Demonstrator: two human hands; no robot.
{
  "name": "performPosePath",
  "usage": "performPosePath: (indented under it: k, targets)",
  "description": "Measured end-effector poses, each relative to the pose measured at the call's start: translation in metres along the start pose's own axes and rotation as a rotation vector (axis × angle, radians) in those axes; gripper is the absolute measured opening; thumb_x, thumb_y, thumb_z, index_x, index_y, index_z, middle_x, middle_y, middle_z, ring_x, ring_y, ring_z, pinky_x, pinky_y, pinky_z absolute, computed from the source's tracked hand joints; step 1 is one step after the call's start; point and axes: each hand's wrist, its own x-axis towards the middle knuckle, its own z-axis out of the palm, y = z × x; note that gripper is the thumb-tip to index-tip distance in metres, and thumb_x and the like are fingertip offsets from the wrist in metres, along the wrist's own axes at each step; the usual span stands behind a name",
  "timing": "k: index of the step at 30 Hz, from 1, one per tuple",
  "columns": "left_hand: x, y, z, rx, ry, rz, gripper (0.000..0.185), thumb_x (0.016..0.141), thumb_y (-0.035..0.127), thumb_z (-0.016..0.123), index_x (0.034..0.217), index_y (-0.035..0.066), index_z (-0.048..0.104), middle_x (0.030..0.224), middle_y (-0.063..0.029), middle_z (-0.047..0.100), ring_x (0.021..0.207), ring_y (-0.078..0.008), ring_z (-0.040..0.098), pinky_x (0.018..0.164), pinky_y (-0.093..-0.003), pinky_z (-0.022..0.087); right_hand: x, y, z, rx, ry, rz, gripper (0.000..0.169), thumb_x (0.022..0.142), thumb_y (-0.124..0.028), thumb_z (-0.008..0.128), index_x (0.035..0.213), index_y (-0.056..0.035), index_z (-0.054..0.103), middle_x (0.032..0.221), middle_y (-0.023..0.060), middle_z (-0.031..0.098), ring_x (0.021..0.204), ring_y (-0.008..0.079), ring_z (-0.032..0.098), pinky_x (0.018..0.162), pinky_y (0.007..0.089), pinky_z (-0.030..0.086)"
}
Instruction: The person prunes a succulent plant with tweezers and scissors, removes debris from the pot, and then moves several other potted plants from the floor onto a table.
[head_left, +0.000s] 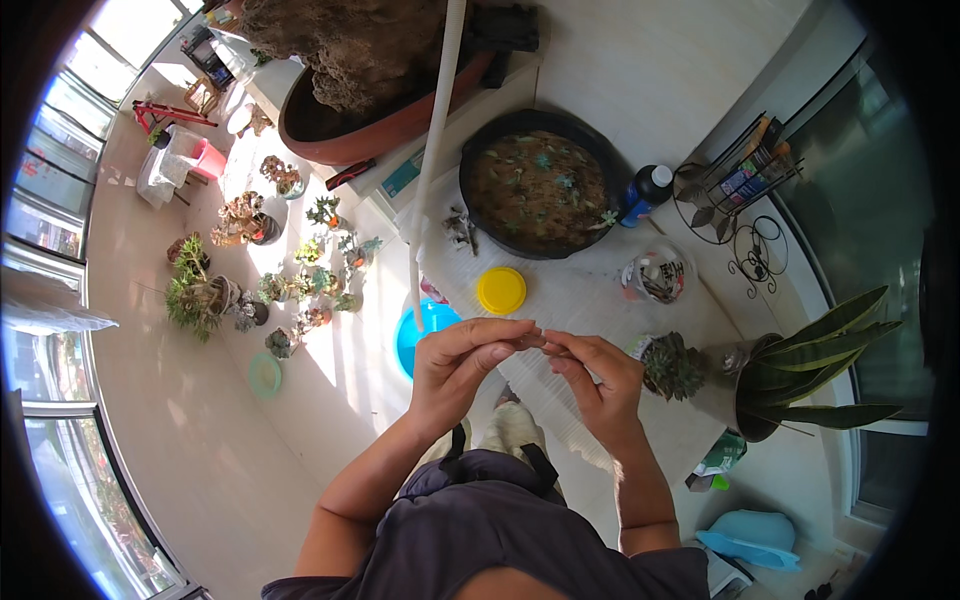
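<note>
My left hand (459, 355) and my right hand (602, 376) meet at the fingertips in front of my chest. Their fingers are bent and pinched close together; whether something small is held between them cannot be made out. Just beyond the fingertips, a round yellow lid (502, 290) lies on the cloth-covered table (574, 281). Farther off stands a round black pot (480, 229) filled with brown soil and dotted with small succulent cuttings (564, 181). A clear plastic jar (658, 276) with printing on it is to the right, near a dark bottle with a white cap (646, 196).
A potted succulent (673, 365) and a snake plant (817, 356) stand to the right. Left of the table is a blue basin (409, 341), with several potted succulents on the floor beyond. A pale hose (437, 142) hangs down past a reddish-brown oval planter (330, 150) holding a large rock.
</note>
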Motion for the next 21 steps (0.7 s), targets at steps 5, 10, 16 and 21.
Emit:
performPosePath:
  k: [5, 10, 16, 21]
  targets:
    - [-0.005, 0.004, -0.006, -0.027, 0.039, 0.012, 0.019, 0.090, -0.003, 0.063, 0.108, -0.005, 0.067, 0.102, -0.0174, 0.070, 0.099, -0.0273, 0.069, 0.089, -0.0372, 0.056, 0.002, 0.001, 0.006, -0.046, -0.045, -0.040, 0.024, 0.085, -0.003, 0.070, 0.109, -0.0052, 0.071, 0.093, 0.0108, 0.072, 0.079, 0.0220, 0.071, 0.067, 0.0314, 0.056]
    - [-0.012, 0.000, -0.020, -0.136, 0.125, -0.042, 0.014, 0.086, -0.006, 0.066, 0.100, -0.005, 0.067, 0.098, -0.0154, 0.070, 0.097, -0.0270, 0.070, 0.087, -0.0364, 0.056, 0.006, -0.003, 0.024, -0.122, -0.017, -0.134, 0.028, 0.083, -0.003, 0.072, 0.110, -0.0052, 0.071, 0.093, 0.0106, 0.072, 0.078, 0.0237, 0.070, 0.066, 0.0331, 0.055]
    - [-0.021, 0.003, -0.042, -0.224, 0.132, -0.119, 0.013, 0.088, -0.001, 0.067, 0.100, -0.003, 0.066, 0.096, -0.0152, 0.071, 0.095, -0.0259, 0.070, 0.087, -0.0369, 0.056, 0.000, -0.010, 0.049, -0.168, 0.009, -0.112, 0.033, 0.081, -0.003, 0.073, 0.114, -0.0054, 0.069, 0.094, 0.0108, 0.071, 0.079, 0.0247, 0.069, 0.067, 0.0349, 0.056]
    - [-0.024, -0.006, -0.052, -0.213, 0.156, -0.150, 0.019, 0.088, 0.002, 0.068, 0.106, -0.002, 0.063, 0.095, -0.0143, 0.071, 0.094, -0.0241, 0.070, 0.087, -0.0366, 0.055, -0.003, -0.014, 0.061, -0.260, 0.056, -0.137, 0.031, 0.084, -0.004, 0.072, 0.115, -0.0053, 0.069, 0.093, 0.0114, 0.071, 0.078, 0.0251, 0.069, 0.066, 0.0355, 0.055]
